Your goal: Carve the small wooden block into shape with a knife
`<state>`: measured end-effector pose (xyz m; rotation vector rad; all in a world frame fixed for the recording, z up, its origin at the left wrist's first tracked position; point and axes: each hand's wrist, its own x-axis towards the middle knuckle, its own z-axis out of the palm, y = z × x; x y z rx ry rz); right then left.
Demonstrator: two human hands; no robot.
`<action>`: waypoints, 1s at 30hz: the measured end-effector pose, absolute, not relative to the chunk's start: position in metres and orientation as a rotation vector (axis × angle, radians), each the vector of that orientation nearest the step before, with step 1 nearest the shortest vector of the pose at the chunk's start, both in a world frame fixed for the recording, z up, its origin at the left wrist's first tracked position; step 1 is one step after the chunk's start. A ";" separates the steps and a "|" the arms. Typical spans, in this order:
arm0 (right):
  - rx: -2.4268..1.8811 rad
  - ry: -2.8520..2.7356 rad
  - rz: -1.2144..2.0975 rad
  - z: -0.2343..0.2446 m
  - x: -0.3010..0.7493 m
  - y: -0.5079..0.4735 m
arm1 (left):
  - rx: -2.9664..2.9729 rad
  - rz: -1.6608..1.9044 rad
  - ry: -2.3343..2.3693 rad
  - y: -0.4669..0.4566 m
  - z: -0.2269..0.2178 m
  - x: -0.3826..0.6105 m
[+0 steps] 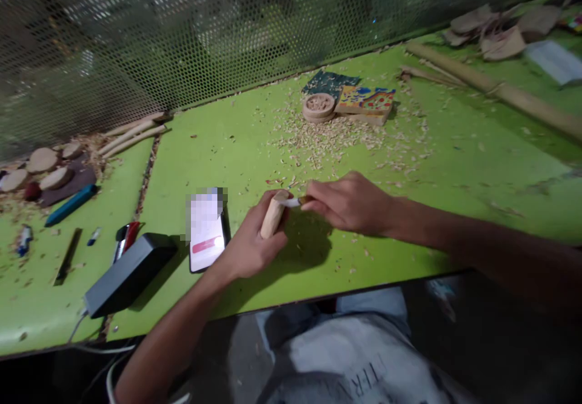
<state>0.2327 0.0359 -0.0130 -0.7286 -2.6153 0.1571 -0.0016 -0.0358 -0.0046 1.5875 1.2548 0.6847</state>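
My left hand (252, 243) is closed round a short pale wooden stick (273, 215), holding it tilted above the green table (218, 143). My right hand (352, 201) is closed on a small knife (294, 201), whose blade touches the stick's upper end. Wood shavings (336, 140) lie scattered on the table beyond both hands.
A phone (207, 234) lies left of my left hand, beside a dark box (130, 273) with a cable. A round carved wooden piece (319, 107) and a coloured block (366, 104) sit further back. Wooden discs (43, 161), sticks (131, 134) and tools lie left; a long pole (495, 88) right.
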 end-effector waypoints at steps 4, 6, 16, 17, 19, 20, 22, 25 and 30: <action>-0.619 -2.691 0.121 -0.013 0.229 0.022 | 1.706 0.673 1.317 -0.035 -0.002 0.005; -0.610 -2.699 0.124 -0.013 0.229 0.021 | 1.731 0.660 1.347 -0.035 0.001 0.008; -0.641 -2.721 0.027 -0.012 0.227 0.016 | 1.905 0.662 1.454 -0.032 -0.005 0.011; -0.645 -2.721 0.022 -0.011 0.228 0.017 | 1.907 0.656 1.459 -0.033 -0.005 0.011; -0.648 -2.720 0.018 -0.011 0.229 0.019 | 1.906 0.651 1.443 -0.034 -0.005 0.012; -0.649 -2.722 0.015 -0.010 0.229 0.021 | 1.903 0.650 1.427 -0.034 -0.004 0.012; -0.644 -2.727 0.012 -0.010 0.230 0.023 | 1.885 0.648 1.399 -0.035 -0.002 0.013; -0.630 -2.718 0.014 -0.009 0.230 0.021 | 1.848 0.636 1.360 -0.035 0.001 0.014; -0.656 -2.696 0.019 -0.008 0.228 0.024 | 1.749 0.637 1.329 -0.036 0.004 0.013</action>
